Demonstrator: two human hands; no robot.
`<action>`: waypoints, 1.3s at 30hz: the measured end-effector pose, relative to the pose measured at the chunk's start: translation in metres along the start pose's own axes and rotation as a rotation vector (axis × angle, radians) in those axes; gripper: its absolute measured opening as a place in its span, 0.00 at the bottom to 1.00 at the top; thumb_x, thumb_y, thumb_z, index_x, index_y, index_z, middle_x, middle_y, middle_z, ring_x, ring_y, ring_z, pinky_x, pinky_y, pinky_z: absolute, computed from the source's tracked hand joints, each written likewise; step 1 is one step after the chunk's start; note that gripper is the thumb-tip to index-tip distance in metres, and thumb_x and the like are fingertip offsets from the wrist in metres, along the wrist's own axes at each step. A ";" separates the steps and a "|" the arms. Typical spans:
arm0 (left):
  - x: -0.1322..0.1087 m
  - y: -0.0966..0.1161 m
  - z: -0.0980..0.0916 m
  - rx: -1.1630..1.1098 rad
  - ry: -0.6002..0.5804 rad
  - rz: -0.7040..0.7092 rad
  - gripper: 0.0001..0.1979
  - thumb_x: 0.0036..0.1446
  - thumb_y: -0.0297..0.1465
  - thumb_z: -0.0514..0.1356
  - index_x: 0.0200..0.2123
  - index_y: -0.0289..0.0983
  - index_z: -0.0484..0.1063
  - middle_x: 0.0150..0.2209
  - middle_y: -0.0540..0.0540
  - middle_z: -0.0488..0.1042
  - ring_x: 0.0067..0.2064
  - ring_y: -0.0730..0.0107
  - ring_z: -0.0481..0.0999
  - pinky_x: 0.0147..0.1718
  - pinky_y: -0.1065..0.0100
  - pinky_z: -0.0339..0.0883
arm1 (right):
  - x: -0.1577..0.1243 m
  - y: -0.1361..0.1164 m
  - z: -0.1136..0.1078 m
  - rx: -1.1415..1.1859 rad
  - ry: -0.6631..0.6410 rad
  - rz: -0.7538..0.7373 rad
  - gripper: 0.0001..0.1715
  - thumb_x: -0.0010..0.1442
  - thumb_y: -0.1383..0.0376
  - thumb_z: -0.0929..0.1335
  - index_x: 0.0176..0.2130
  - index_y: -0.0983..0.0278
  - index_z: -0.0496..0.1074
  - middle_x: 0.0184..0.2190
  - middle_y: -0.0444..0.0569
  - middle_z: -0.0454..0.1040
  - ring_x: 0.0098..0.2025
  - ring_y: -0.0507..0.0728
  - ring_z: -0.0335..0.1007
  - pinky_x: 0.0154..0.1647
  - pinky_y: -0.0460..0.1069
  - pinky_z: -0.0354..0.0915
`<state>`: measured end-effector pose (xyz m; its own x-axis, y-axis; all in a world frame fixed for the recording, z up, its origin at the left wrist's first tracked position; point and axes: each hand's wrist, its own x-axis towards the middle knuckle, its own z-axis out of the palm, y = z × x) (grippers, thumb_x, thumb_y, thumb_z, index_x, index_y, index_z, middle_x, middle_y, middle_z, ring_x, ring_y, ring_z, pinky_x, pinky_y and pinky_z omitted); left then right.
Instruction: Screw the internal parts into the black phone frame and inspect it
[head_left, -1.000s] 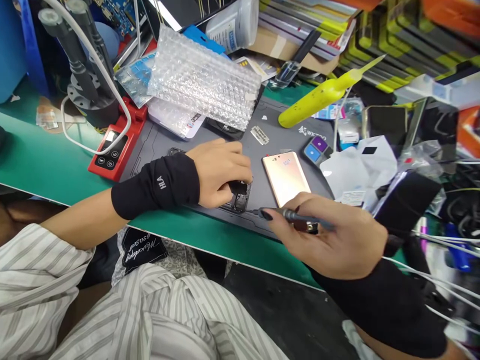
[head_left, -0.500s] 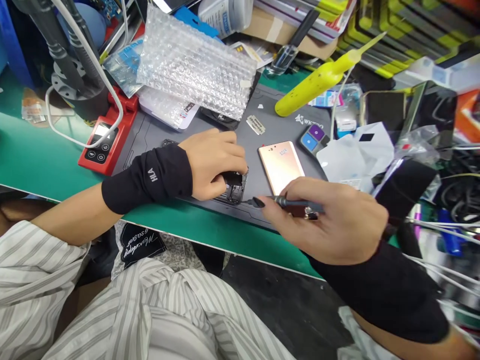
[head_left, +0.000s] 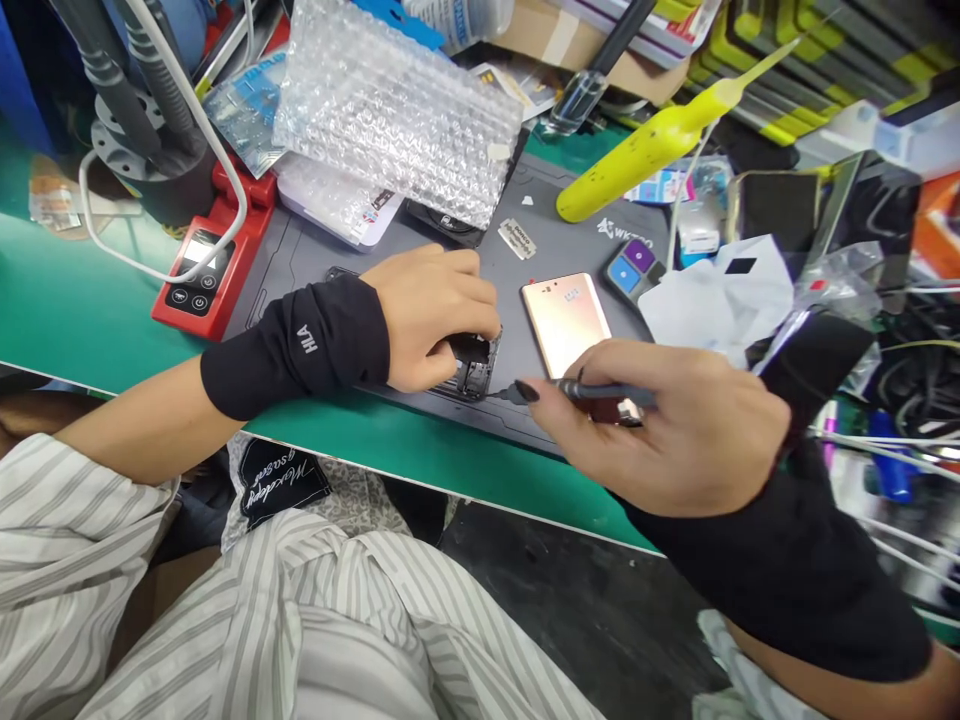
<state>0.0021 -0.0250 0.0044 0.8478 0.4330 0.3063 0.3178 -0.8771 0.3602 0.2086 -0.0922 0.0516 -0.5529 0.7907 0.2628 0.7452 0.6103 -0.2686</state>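
My left hand point(head_left: 431, 315) lies curled over an opened black phone body point(head_left: 474, 368) on the grey work mat point(head_left: 300, 265), fingers pressed down on it. My right hand point(head_left: 667, 425) pinches a thin dark screwdriver point(head_left: 592, 392) whose tip touches the phone's right edge. A rose-gold phone back cover point(head_left: 566, 320) lies flat just right of the phone body, partly behind my right hand. Both wrists wear black sleeves.
A bubble-wrap bag point(head_left: 397, 110) covers the mat's far side. A red device with buttons point(head_left: 199, 275) and a white cable sits at left. A yellow bottle point(head_left: 652, 145) lies at the back, with a razor blade point(head_left: 517, 238) and blue-purple case point(head_left: 631, 268). Clutter fills the right.
The view has shifted slightly. My right hand has moved a little up and left with the screwdriver tip toward the phone body. My left hand keeps its hold.
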 end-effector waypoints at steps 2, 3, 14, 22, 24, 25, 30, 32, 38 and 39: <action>0.001 -0.001 0.001 0.010 -0.006 -0.007 0.16 0.43 0.27 0.52 0.36 0.41 0.74 0.38 0.46 0.77 0.41 0.58 0.70 0.34 0.58 0.60 | 0.001 0.004 -0.006 0.122 -0.114 -0.165 0.14 0.61 0.67 0.64 0.25 0.60 0.57 0.24 0.45 0.70 0.26 0.54 0.67 0.27 0.49 0.63; 0.001 -0.001 0.002 0.013 -0.007 -0.011 0.17 0.43 0.27 0.52 0.36 0.41 0.74 0.38 0.47 0.77 0.41 0.58 0.70 0.34 0.59 0.60 | 0.002 0.007 -0.010 0.156 -0.166 -0.248 0.13 0.60 0.70 0.63 0.25 0.60 0.57 0.27 0.46 0.72 0.28 0.54 0.67 0.28 0.49 0.64; 0.000 0.001 0.001 0.045 0.000 -0.017 0.16 0.45 0.27 0.53 0.38 0.42 0.74 0.39 0.49 0.77 0.42 0.60 0.71 0.34 0.60 0.60 | -0.004 0.006 -0.006 -0.017 0.009 -0.213 0.14 0.59 0.67 0.66 0.27 0.60 0.57 0.21 0.44 0.67 0.23 0.52 0.65 0.23 0.46 0.62; 0.003 0.004 -0.001 0.040 -0.090 -0.032 0.20 0.44 0.25 0.53 0.42 0.37 0.75 0.41 0.46 0.77 0.43 0.58 0.69 0.35 0.61 0.57 | -0.003 0.008 0.002 0.222 0.115 -0.219 0.13 0.49 0.70 0.69 0.29 0.61 0.58 0.36 0.52 0.76 0.38 0.62 0.72 0.35 0.57 0.68; 0.004 0.005 -0.002 0.033 -0.117 -0.041 0.20 0.45 0.25 0.53 0.42 0.37 0.75 0.41 0.46 0.77 0.44 0.57 0.69 0.36 0.60 0.58 | -0.003 0.006 0.006 0.259 0.133 -0.199 0.13 0.45 0.71 0.68 0.27 0.61 0.57 0.35 0.52 0.77 0.39 0.64 0.72 0.35 0.58 0.68; 0.004 0.005 -0.002 0.033 -0.131 -0.048 0.20 0.45 0.25 0.53 0.42 0.37 0.74 0.42 0.46 0.77 0.44 0.57 0.69 0.36 0.60 0.58 | -0.002 0.005 0.008 0.274 0.122 -0.199 0.13 0.44 0.70 0.68 0.27 0.61 0.58 0.35 0.53 0.77 0.39 0.64 0.72 0.35 0.59 0.68; 0.002 0.006 -0.003 0.021 -0.117 -0.063 0.18 0.46 0.25 0.54 0.41 0.39 0.74 0.42 0.46 0.76 0.45 0.58 0.70 0.38 0.59 0.60 | 0.003 0.005 0.007 0.264 0.140 -0.187 0.12 0.43 0.70 0.68 0.27 0.62 0.58 0.32 0.54 0.77 0.36 0.65 0.73 0.32 0.59 0.68; 0.000 0.005 -0.001 0.011 -0.063 -0.035 0.16 0.47 0.25 0.54 0.40 0.40 0.74 0.40 0.47 0.76 0.44 0.59 0.70 0.37 0.59 0.60 | 0.005 0.005 0.006 0.279 0.144 -0.199 0.13 0.43 0.69 0.68 0.26 0.62 0.58 0.32 0.54 0.77 0.35 0.65 0.73 0.31 0.59 0.68; -0.001 0.002 0.002 0.030 0.017 0.014 0.14 0.50 0.27 0.53 0.38 0.40 0.74 0.39 0.47 0.76 0.41 0.62 0.71 0.34 0.61 0.59 | 0.003 0.005 0.005 0.276 0.119 -0.150 0.13 0.42 0.69 0.68 0.25 0.61 0.57 0.32 0.52 0.77 0.36 0.65 0.73 0.33 0.59 0.69; -0.001 0.002 0.002 0.038 0.005 0.013 0.14 0.49 0.27 0.53 0.39 0.39 0.74 0.39 0.47 0.76 0.42 0.62 0.71 0.34 0.61 0.59 | 0.002 0.005 0.005 0.287 0.117 -0.156 0.13 0.42 0.68 0.68 0.26 0.61 0.58 0.33 0.52 0.77 0.36 0.65 0.73 0.32 0.59 0.69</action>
<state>0.0026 -0.0277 0.0035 0.8495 0.4229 0.3153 0.3230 -0.8896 0.3228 0.2094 -0.0868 0.0463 -0.5925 0.6865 0.4215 0.5109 0.7248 -0.4623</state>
